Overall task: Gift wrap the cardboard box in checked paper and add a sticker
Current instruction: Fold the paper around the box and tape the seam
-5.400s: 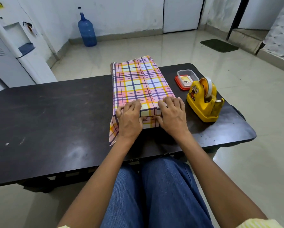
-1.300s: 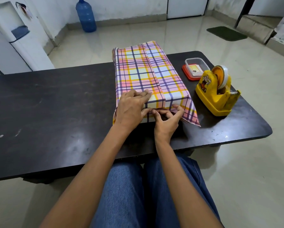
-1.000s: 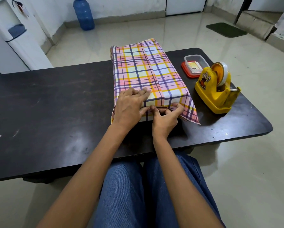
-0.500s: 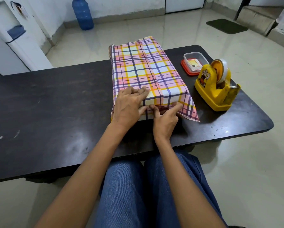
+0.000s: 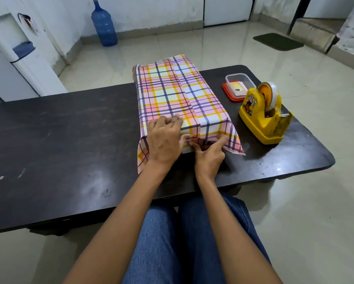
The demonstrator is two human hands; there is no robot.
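The box wrapped in pink, yellow and purple checked paper (image 5: 172, 93) lies lengthwise on the dark table (image 5: 59, 140), its near end facing me. My left hand (image 5: 164, 140) lies over the box's near left corner, fingers flat on top and thumb against the end face. My right hand (image 5: 207, 154) presses the folded-down paper against the end face, index finger stretched toward the right corner. Loose paper flaps stick out at both near corners. A clear tub on a red lid (image 5: 238, 85) holds a small card or sticker.
A yellow tape dispenser (image 5: 264, 117) stands right of the box, near the table's right edge. My knees in blue jeans are under the near table edge. A water cooler (image 5: 14, 56) and a blue water bottle (image 5: 104, 25) stand on the floor beyond.
Both hands earlier pressed the top paper down over the near end. Now my right hand has slid to the end face, its index finger moving toward the right corner while the left hand holds still.
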